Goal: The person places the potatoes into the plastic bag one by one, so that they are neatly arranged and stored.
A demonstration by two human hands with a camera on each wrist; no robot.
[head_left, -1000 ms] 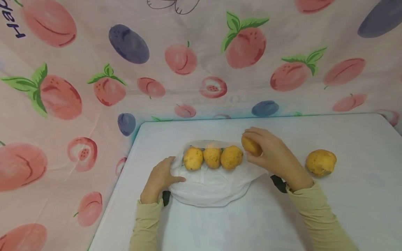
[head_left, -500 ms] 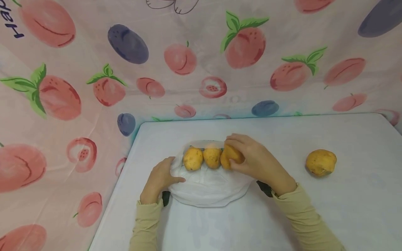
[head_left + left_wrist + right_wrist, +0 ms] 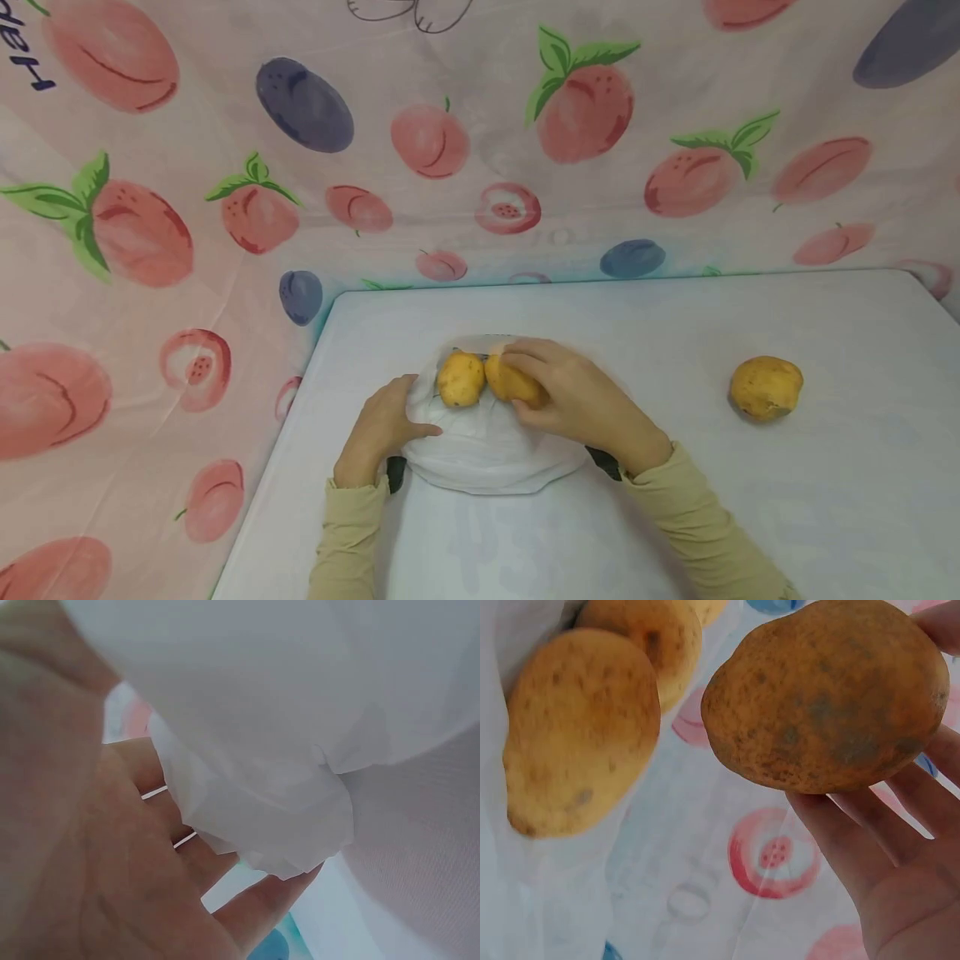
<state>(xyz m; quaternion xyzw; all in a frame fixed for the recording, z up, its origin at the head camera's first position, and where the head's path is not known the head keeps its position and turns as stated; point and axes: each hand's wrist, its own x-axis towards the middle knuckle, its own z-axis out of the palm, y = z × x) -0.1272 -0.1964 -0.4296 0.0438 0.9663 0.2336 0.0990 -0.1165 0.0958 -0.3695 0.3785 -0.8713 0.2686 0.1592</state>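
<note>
The left hand (image 3: 386, 425) is spread against the white bag's (image 3: 480, 458) left edge, pinching nothing visible; if it slipped, the mouth might sag; two potatoes (image 3: 461, 379) show inside; the right hand (image 3: 573, 392) pinches a third potato (image 3: 825, 697) over the bag; a knock could dislodge it; a lone potato (image 3: 767, 389) lies on the table (image 3: 847, 500), far right.

Bare left hand (image 3: 381, 427) has thumb apart from loosely bent fingers (image 3: 259, 906), palm inward. Bare right hand (image 3: 581, 396) grips, thumb opposing fingers. Beige-sleeved left forearm (image 3: 347, 537) points forward; beige-sleeved right forearm (image 3: 693, 512) slants inward.
</note>
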